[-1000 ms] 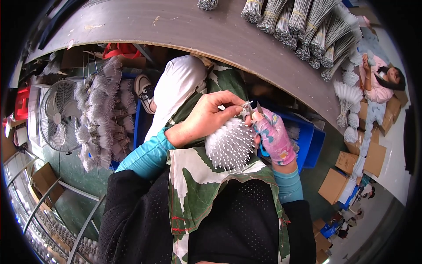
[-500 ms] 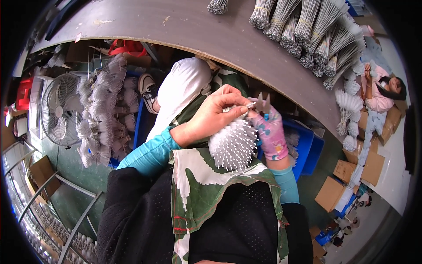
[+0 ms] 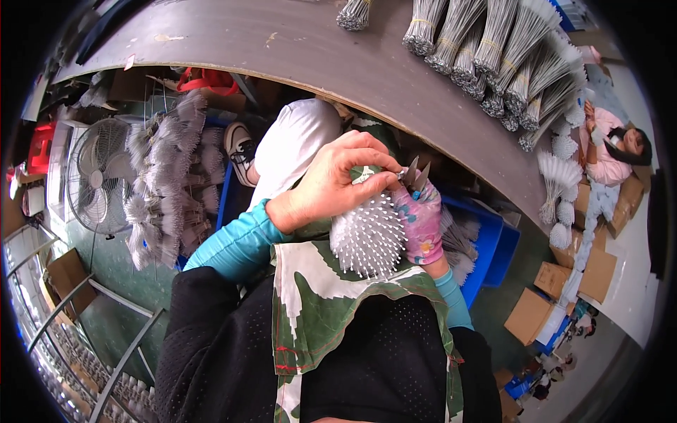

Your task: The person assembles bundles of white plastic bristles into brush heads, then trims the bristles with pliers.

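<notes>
My bare left hand (image 3: 345, 176) is closed in a pinch, thumb and fingertips together beside the pliers' jaws. What lies right between the fingertips is mostly hidden. Below that hand, over the camouflage apron (image 3: 303, 331) on my lap, is a rounded bundle of white-tipped stems (image 3: 368, 236), its bristly head toward me. My right hand (image 3: 421, 222), in a pink flowered glove, is closed around a pair of pliers (image 3: 417, 178) with blue on the handle. Their pointed metal jaws stand up, spread apart, next to my left fingertips.
Beyond my knees curves a brown table (image 3: 233, 39) with tied wire-stem bundles (image 3: 486, 56) at its right. A blue bin (image 3: 486, 243) stands right of my lap. To the left are white bristly bunches (image 3: 169, 162) and a fan (image 3: 99, 173). A person in pink (image 3: 610, 144) sits far right.
The pliers' jaws have turned and spread wider. My right hand has shifted slightly left and down, and the bundle has moved a little left. A small silvery piece at my left fingertips no longer shows clearly.
</notes>
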`<state>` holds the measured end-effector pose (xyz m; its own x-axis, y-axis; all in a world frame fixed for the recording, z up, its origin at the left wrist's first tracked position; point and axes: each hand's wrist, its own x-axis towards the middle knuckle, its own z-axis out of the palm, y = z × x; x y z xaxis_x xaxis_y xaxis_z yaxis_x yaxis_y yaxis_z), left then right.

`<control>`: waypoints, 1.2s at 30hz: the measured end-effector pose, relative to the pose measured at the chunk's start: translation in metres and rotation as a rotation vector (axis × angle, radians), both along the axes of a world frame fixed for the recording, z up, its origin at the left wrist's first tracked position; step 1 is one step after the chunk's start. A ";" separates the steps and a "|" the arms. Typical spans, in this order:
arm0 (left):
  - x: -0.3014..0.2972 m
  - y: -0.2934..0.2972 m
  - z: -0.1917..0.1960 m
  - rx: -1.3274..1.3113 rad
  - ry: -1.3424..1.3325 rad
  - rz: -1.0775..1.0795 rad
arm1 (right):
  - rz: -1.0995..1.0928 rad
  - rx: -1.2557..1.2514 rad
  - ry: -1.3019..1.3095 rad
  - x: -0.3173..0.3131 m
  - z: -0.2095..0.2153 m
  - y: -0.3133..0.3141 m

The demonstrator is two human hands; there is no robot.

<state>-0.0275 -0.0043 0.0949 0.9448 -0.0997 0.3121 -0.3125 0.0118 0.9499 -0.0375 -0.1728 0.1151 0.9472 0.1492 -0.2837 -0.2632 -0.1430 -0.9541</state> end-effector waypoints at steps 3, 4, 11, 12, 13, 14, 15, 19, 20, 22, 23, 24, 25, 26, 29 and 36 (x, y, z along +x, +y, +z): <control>0.010 0.008 0.008 0.184 -0.166 -0.048 | -0.002 0.000 -0.026 -0.002 0.002 0.001; 0.013 0.010 0.010 0.181 -0.168 -0.050 | 0.004 0.015 -0.026 -0.002 0.003 0.001; 0.021 0.013 0.014 0.338 -0.278 -0.153 | 0.002 -0.009 -0.059 -0.003 0.003 0.002; 0.022 0.013 0.011 0.324 -0.289 -0.168 | 0.004 -0.008 -0.058 -0.003 0.004 0.002; 0.023 0.013 0.009 0.310 -0.300 -0.184 | 0.007 -0.018 -0.028 -0.004 0.005 0.002; 0.022 0.012 0.011 0.311 -0.298 -0.182 | 0.011 -0.027 0.002 -0.004 0.006 0.002; 0.022 0.011 0.014 0.359 -0.334 -0.157 | 0.010 -0.027 0.002 -0.004 0.004 0.000; 0.031 0.021 0.008 0.732 -0.325 0.188 | 0.025 0.005 -0.038 -0.008 0.003 -0.001; 0.035 0.028 -0.010 0.719 -0.307 0.303 | 0.077 0.032 -0.044 -0.009 0.004 0.000; 0.025 0.032 -0.021 0.774 -0.052 0.240 | 0.057 0.020 -0.036 -0.011 0.003 -0.003; 0.022 0.029 -0.023 0.769 -0.051 0.236 | 0.017 0.054 -0.010 -0.007 0.005 -0.002; 0.019 0.029 -0.024 0.669 0.005 0.201 | -0.017 0.091 0.016 -0.004 0.006 -0.001; 0.016 0.028 -0.025 0.568 0.060 0.167 | -0.004 0.088 -0.009 -0.005 0.004 -0.001; 0.011 0.022 -0.029 0.567 0.062 0.169 | -0.002 0.088 -0.008 -0.004 0.004 -0.001; -0.006 0.009 -0.042 -0.054 0.237 0.123 | -0.009 0.099 0.009 -0.005 0.005 0.001; -0.044 0.042 -0.037 0.155 0.339 -0.205 | -0.070 0.107 -0.031 -0.006 -0.003 -0.004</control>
<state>-0.0713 0.0375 0.0578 0.9472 -0.3173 -0.0466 0.0122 -0.1094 0.9939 -0.0434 -0.1771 0.1125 0.9644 0.1108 -0.2401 -0.2392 -0.0220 -0.9707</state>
